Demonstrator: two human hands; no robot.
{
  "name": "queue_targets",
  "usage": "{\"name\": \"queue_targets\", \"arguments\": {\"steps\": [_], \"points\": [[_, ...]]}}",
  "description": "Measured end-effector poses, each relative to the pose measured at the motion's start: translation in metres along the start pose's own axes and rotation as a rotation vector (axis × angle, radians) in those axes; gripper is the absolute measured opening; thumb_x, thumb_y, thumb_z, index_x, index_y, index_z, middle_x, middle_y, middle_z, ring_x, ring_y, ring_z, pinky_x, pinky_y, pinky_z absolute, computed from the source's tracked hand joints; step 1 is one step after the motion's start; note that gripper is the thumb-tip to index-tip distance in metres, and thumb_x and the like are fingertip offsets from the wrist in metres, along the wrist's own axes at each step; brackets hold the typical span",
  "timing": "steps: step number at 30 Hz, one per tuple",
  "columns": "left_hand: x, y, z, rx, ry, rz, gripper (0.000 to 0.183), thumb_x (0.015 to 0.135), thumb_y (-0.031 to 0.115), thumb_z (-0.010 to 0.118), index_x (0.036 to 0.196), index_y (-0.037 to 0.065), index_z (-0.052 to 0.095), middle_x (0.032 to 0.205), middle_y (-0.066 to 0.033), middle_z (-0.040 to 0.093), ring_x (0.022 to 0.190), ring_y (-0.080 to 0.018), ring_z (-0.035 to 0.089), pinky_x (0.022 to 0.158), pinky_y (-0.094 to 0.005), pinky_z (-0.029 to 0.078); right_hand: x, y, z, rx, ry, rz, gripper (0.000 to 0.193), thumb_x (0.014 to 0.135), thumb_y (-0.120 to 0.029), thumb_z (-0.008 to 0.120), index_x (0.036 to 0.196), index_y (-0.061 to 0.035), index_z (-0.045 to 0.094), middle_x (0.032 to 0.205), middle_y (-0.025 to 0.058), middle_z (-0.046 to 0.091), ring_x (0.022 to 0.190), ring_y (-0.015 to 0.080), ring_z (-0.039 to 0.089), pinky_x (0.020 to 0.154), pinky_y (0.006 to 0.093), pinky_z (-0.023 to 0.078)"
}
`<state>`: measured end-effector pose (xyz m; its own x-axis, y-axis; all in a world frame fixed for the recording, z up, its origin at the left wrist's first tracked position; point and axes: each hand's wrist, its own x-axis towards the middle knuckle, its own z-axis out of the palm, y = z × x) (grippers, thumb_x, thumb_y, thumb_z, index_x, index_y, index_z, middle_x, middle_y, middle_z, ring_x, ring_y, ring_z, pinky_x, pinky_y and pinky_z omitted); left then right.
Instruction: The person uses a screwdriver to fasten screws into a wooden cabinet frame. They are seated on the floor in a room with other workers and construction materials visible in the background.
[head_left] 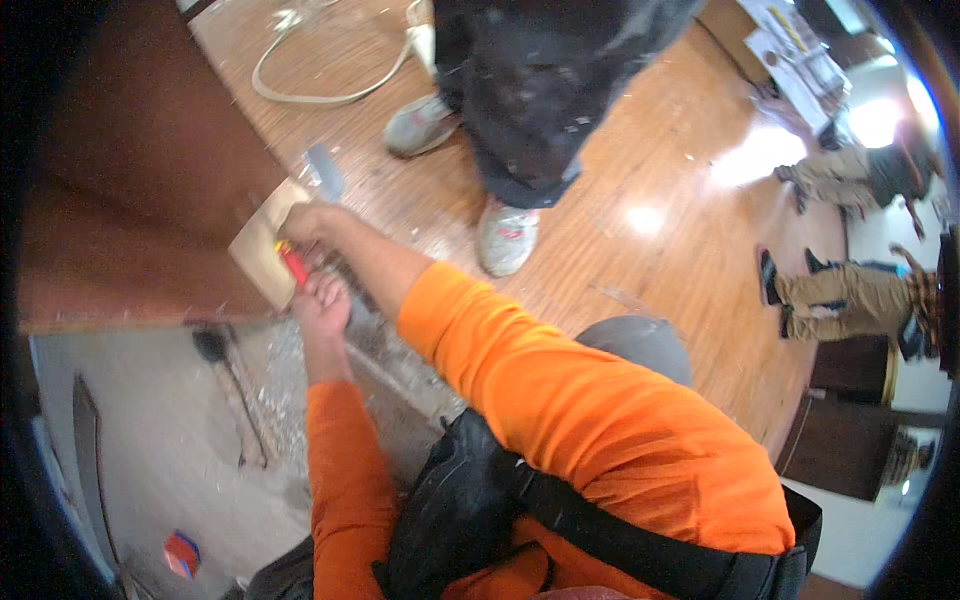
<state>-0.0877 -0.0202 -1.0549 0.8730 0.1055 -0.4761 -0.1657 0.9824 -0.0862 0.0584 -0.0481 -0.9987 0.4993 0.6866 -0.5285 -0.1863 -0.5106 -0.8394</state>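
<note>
My left hand (324, 302) is closed, its fingers against the red end of a small red-and-yellow handled tool (293, 266). The tool's yellow end meets a pale tan flat piece (256, 250) at the corner of a large red-brown panel (150, 210). Just above, my right hand (306, 226) is curled closed beside the tool, close against the pale piece. Whatever lies inside its fingers is hidden. The tool's working tip cannot be made out. Near my right hand, a greyish translucent object (323, 172) lies by the panel's edge.
Another person's dark trousers (540, 90) and dusty shoes (506, 236) stand close in front. A white cable (310, 98) loops across the wood floor (640, 150). Debris (290, 370) lies below the panel. Further people (845, 290) stand at the right.
</note>
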Motion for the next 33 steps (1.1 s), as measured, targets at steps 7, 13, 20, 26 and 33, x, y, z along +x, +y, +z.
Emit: {"name": "queue_targets", "arguments": {"steps": [7, 13, 20, 26, 33], "points": [[-0.023, -0.070, 0.067, 0.420, 0.267, 0.359, 0.028, 0.098, 0.034, 0.045, 0.103, 0.008, 0.053, 0.067, 0.0005, 0.045, 0.050, -0.0094, 0.039, 0.049, -0.0206, 0.035, -0.035, 0.000, -0.013, -0.203, 0.221, 0.035, 0.048, 0.073, -0.036, 0.076, 0.095, 0.0059, 0.066, 0.089, 0.0174, 0.067, 0.077, 0.0277, 0.065, 0.066, 0.0419, 0.053], [-0.026, -0.031, 0.028, 0.020, -0.231, 0.059, 0.041, 0.096, 0.048, 0.042, 0.090, 0.008, 0.051, 0.059, 0.0005, 0.043, 0.046, -0.0113, 0.036, 0.042, -0.0240, 0.031, -0.039, -0.015, -0.001, -0.122, -0.075, 0.064, 0.031, 0.085, -0.030, 0.062, 0.099, -0.0022, 0.066, 0.090, 0.0105, 0.065, 0.079, 0.0214, 0.063, 0.067, 0.0403, 0.053], [-0.015, -0.055, 0.039, 0.317, 0.294, 0.372, 0.039, 0.098, 0.045, 0.039, 0.097, 0.010, 0.054, 0.071, -0.0006, 0.049, 0.060, -0.0109, 0.042, 0.052, -0.0252, 0.037, -0.023, 0.000, 0.011, -0.310, 0.190, 0.020, 0.039, 0.076, -0.034, 0.074, 0.092, 0.0001, 0.067, 0.084, 0.0136, 0.068, 0.074, 0.0160, 0.065, 0.064, 0.0270, 0.051], [-0.022, -0.039, 0.020, 0.069, 0.095, 0.018, 0.035, 0.099, 0.042, 0.039, 0.092, 0.010, 0.053, 0.056, 0.0031, 0.036, 0.046, -0.0089, 0.033, 0.043, -0.0272, 0.031, -0.027, 0.007, -0.019, 0.075, -0.135, 0.053, 0.033, 0.080, -0.030, 0.074, 0.089, 0.0006, 0.066, 0.080, 0.0112, 0.066, 0.064, 0.0139, 0.059, 0.054, 0.0313, 0.047], [-0.017, -0.049, 0.026, 0.136, 0.086, 0.214, 0.046, 0.099, 0.048, 0.030, 0.089, 0.009, 0.052, 0.062, 0.0005, 0.042, 0.050, -0.0095, 0.038, 0.045, -0.0251, 0.031, -0.031, -0.001, -0.006, -0.035, -0.058, 0.118, 0.039, 0.081, -0.030, 0.072, 0.099, 0.0029, 0.061, 0.072, 0.0074, 0.062, 0.057, 0.0123, 0.055, 0.047, 0.0273, 0.044]]}}
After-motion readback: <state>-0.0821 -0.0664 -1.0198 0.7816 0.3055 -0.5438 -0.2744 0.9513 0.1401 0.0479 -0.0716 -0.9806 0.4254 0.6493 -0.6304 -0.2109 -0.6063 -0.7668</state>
